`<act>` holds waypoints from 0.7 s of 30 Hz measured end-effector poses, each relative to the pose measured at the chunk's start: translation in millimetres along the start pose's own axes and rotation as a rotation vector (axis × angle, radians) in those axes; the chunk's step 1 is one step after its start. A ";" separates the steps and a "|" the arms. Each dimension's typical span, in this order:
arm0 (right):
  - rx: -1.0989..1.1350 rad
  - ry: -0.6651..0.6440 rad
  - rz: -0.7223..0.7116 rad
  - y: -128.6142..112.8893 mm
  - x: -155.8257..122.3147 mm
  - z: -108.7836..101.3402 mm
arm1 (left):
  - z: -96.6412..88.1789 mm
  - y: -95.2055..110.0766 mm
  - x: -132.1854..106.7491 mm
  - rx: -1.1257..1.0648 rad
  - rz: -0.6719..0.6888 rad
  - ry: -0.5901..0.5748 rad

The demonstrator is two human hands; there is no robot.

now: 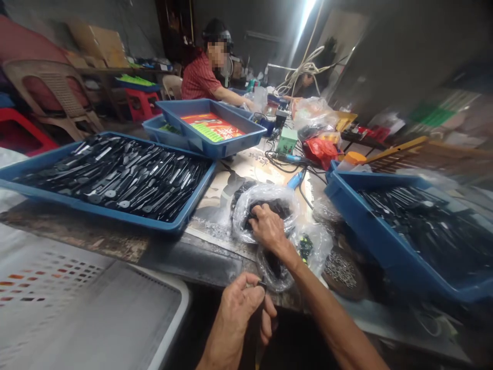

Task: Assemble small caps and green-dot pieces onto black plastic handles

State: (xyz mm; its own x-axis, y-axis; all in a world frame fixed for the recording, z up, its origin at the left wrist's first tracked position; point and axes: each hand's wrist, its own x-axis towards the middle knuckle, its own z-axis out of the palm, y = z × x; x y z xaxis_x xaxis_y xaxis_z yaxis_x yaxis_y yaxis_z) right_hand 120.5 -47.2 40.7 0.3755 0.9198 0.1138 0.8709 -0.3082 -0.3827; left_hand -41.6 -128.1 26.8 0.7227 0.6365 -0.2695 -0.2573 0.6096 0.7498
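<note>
Fingers: the left hand (245, 307) pinches a dark piece (262, 283) between thumb and forefinger; the right hand (268, 226) has its fingers bent down into an open plastic bag (269, 191), and I cannot tell whether they grip anything.
Worktable (115, 244): worn and dark along its near edge, running under the trays and bags.
Co-worker (200, 77): a person in a red patterned shirt beyond the stacked trays, one arm stretched toward the table's far part.
Left blue tray (115, 211): spread full of slim black pieces (146, 180).
Right blue tray (389, 246): more slim dark pieces, blurred.
White basket (127, 308): perforated, at the near left.
Upper tray (227, 146): tilted on another blue tray, with yellow-green pieces (208, 132) over a red sheet.
Open plastic bag: clear, around dark contents, beyond the left hand.
Second bag: just nearer, with black and yellow-green bits (305, 247).
Round dish (356, 285): small metal parts (341, 270), right of the bags.
Dark piece: upper end at the left thumb tip; its lower part is lost in shadow.
</note>
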 end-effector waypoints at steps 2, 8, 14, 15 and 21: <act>0.098 0.016 0.023 5.1 1.6 -1.5 | -0.3 0.2 -0.6 -0.007 0.006 -0.010; 0.549 0.032 0.119 20.7 -0.5 -18.8 | 1.9 2.4 0.8 -0.015 -0.011 -0.007; 1.254 -0.009 0.191 31.4 -31.0 -43.3 | 8.0 5.0 6.7 0.026 -0.026 0.003; 1.385 0.006 0.211 32.6 -37.6 -46.6 | 9.5 4.9 7.3 0.033 -0.030 -0.004; 1.634 0.108 0.364 40.4 -74.1 -55.7 | 22.8 3.0 8.3 0.075 -0.058 -0.031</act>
State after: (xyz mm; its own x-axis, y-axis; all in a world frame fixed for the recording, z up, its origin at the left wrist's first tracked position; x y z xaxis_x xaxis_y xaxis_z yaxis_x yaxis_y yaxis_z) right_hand 145.6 -141.3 67.8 0.5491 0.8208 -0.1577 -0.4559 0.1360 -0.8796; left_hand -21.8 -131.8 40.5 0.7547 0.5856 -0.2956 -0.1667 0.6070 0.7770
